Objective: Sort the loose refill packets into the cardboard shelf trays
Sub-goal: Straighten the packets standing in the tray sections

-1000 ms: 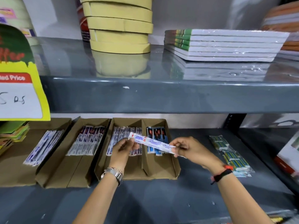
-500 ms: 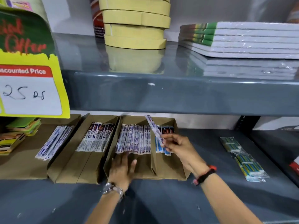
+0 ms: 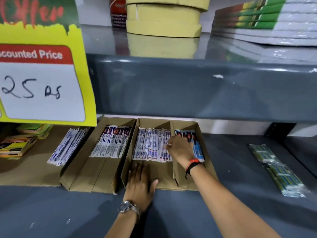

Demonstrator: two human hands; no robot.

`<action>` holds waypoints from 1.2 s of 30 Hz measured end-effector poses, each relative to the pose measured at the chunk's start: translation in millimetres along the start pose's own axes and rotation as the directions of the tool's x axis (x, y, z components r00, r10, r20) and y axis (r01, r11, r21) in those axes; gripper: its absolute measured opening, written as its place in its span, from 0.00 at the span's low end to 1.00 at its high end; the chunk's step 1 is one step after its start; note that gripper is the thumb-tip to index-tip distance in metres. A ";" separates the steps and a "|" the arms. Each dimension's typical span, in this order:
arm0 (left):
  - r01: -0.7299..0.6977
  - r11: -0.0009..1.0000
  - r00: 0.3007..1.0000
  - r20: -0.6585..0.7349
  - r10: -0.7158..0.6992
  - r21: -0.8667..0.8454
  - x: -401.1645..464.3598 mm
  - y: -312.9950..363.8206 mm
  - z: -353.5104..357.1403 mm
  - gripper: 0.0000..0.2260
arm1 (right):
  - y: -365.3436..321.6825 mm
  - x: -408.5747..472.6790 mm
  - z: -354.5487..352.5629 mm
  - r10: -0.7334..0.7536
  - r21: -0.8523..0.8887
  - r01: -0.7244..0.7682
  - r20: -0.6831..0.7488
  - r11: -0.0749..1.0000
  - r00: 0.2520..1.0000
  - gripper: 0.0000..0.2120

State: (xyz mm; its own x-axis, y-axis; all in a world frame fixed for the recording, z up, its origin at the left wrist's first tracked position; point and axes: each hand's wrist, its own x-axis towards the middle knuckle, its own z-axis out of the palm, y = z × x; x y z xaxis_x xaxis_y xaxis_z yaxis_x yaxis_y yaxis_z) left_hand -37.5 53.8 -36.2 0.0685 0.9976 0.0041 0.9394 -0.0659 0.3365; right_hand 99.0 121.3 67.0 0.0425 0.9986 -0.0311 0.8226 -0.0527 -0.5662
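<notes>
A divided cardboard tray (image 3: 164,174) sits on the lower grey shelf. Its left compartment holds a row of white-and-blue refill packets (image 3: 149,146); the right one holds blue packets (image 3: 197,146). My right hand (image 3: 180,150) reaches over the divider, knuckles up, fingertips pinched on a white refill packet at the right end of the row. My left hand (image 3: 140,182) lies flat, fingers spread, on the tray's bare floor near its front edge. Two more trays to the left hold dark-headed packets (image 3: 111,143) and white packets (image 3: 66,146).
Green-and-yellow packets in clear wrap (image 3: 277,169) lie loose on the shelf at right. The upper shelf's edge (image 3: 188,88) hangs low over the trays, with tape rolls (image 3: 163,19) and notebooks (image 3: 274,23) on top. A yellow price sign (image 3: 41,74) hangs at left above coloured booklets (image 3: 17,141).
My right hand has brought the white packet down from above the divider into the right end of the row. My left hand let go of it earlier and stays flat on the tray floor.
</notes>
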 end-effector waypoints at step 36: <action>-0.212 0.977 0.977 0.011 0.212 0.014 85.0 34.4 -23.7 0.37 | 51.5 1.9 -43.2 -0.265 -0.450 0.254 0.040 0.856 0.963 0.20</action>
State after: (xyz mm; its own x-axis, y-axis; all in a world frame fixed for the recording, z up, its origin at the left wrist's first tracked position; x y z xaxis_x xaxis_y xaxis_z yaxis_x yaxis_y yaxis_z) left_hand -7.2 136.8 -2.0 0.2699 0.9607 0.0647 0.9081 -0.2764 0.3147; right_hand 166.0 120.5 73.4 -0.1993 0.9760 0.0874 0.9703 0.2090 -0.1215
